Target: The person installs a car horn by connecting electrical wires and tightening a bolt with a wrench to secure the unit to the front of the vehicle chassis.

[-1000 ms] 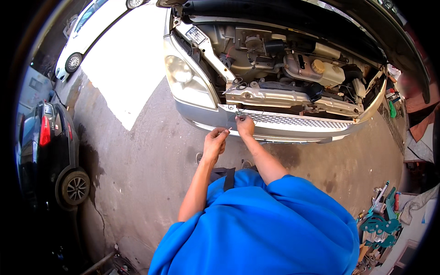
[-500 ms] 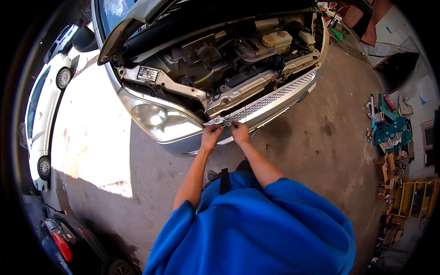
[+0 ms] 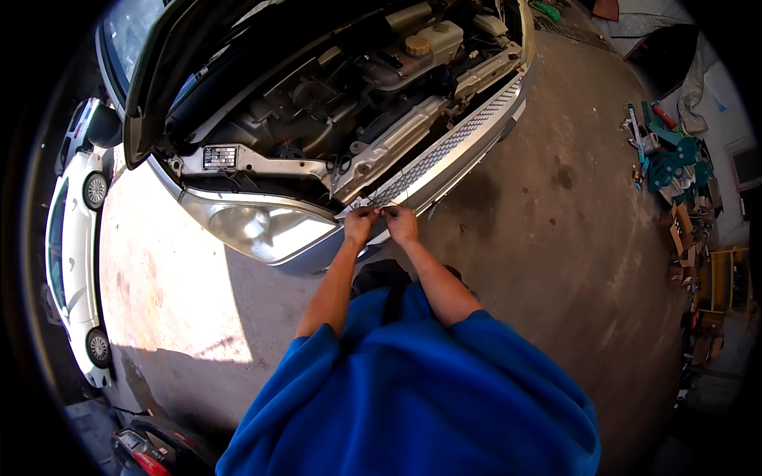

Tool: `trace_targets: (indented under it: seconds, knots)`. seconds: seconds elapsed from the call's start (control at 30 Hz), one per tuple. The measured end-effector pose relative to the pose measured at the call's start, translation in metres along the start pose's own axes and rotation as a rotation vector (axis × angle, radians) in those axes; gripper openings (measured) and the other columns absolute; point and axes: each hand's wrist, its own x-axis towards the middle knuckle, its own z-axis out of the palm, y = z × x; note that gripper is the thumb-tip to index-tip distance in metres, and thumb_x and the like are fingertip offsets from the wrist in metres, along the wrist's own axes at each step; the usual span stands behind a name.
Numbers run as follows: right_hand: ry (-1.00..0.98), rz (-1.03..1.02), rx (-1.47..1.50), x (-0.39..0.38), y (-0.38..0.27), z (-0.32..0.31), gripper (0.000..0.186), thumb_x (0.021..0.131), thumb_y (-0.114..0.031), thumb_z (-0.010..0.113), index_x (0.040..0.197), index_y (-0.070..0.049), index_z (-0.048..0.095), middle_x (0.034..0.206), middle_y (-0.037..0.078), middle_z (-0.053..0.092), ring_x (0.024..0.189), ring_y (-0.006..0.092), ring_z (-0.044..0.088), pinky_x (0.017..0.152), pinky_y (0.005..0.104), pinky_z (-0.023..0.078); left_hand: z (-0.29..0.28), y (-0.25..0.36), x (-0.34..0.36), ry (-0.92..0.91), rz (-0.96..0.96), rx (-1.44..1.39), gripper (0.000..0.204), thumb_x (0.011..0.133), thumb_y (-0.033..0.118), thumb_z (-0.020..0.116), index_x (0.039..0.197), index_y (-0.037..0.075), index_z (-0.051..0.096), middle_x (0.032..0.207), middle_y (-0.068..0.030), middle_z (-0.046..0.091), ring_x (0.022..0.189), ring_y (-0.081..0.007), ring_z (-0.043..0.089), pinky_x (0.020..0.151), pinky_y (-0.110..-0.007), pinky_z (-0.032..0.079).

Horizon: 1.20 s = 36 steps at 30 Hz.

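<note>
My left hand (image 3: pixel 360 225) and my right hand (image 3: pixel 400 224) meet fingertip to fingertip at the front edge of a silver car, by the near end of its mesh grille (image 3: pixel 444 159). The fingers of both are pinched. Whatever sits between them is too small to make out. Thin dark wire-like strands (image 3: pixel 406 187) stick up from the mesh just beyond my fingers. Left of my hands is the clouded headlight (image 3: pixel 262 228). Behind the grille runs a metal crossmember (image 3: pixel 397 151), and the engine bay lies uncovered under the raised hood (image 3: pixel 151 95).
A white car (image 3: pixel 75 262) is parked at the left, and a dark car with a red tail light (image 3: pixel 151 462) at the lower left. Teal tools and parts (image 3: pixel 675 163), boxes (image 3: pixel 681 230) and a yellow rack (image 3: pixel 729 278) line the right side of the concrete floor (image 3: pixel 571 278).
The view has shifted, so the silver car appears further left and its hood fills more of the picture. My hands have drawn closer together at the same end of the grille, still pinched.
</note>
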Motion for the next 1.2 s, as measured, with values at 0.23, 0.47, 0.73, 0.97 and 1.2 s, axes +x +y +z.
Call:
trace_targets:
  seconds: [0.23, 0.47, 0.73, 0.97, 1.2]
  knots:
    - [0.065, 0.110, 0.002, -0.006, -0.005, -0.002, 0.025, 0.086, -0.030, 0.066, 0.102, -0.012, 0.074, 0.091, 0.016, 0.072, 0.084, 0.0309, 0.070, 0.077, 0.0389, 0.054, -0.015, 0.020, 0.024, -0.226, -0.134, 0.084, 0.024, 0.084, 0.025, 0.074, 0.095, 0.003, 0.075, 0.060, 0.0018, 0.054, 0.049, -0.0076, 0.044, 0.042, -0.026, 0.030]
    - [0.287, 0.171, 0.009, -0.025, -0.017, 0.020, 0.025, 0.083, -0.027, 0.065, 0.100, -0.011, 0.075, 0.092, 0.017, 0.071, 0.088, 0.0337, 0.069, 0.078, 0.0411, 0.054, -0.028, 0.024, 0.046, -0.509, -0.259, -0.040, 0.020, 0.085, 0.020, 0.073, 0.093, 0.001, 0.070, 0.068, 0.0004, 0.050, 0.049, -0.0064, 0.039, 0.038, -0.022, 0.024]
    - [0.406, 0.283, -0.043, -0.041, -0.041, 0.039, 0.027, 0.084, -0.030, 0.066, 0.101, -0.012, 0.074, 0.091, 0.019, 0.070, 0.089, 0.0366, 0.067, 0.078, 0.0437, 0.053, -0.038, 0.021, 0.065, -0.663, -0.343, -0.060, 0.018, 0.085, 0.017, 0.071, 0.095, 0.002, 0.069, 0.072, 0.0000, 0.051, 0.048, -0.0064, 0.037, 0.037, -0.020, 0.024]
    - [0.363, 0.290, -0.159, -0.036, -0.046, 0.039, 0.027, 0.084, -0.032, 0.063, 0.104, -0.016, 0.074, 0.095, 0.019, 0.070, 0.092, 0.0374, 0.067, 0.080, 0.0450, 0.053, -0.036, 0.013, 0.087, -0.754, -0.510, -0.152, 0.016, 0.083, 0.018, 0.069, 0.095, 0.007, 0.068, 0.070, 0.0022, 0.051, 0.046, -0.0067, 0.038, 0.035, -0.020, 0.022]
    - [0.357, 0.098, -0.148, -0.031, -0.030, 0.035, 0.024, 0.084, -0.022, 0.067, 0.105, -0.011, 0.072, 0.095, 0.016, 0.071, 0.089, 0.0333, 0.069, 0.078, 0.0412, 0.053, -0.031, 0.009, 0.093, -0.791, -0.625, -0.232, 0.012, 0.084, 0.020, 0.068, 0.091, 0.011, 0.065, 0.069, 0.0039, 0.049, 0.048, -0.0068, 0.039, 0.037, -0.021, 0.022]
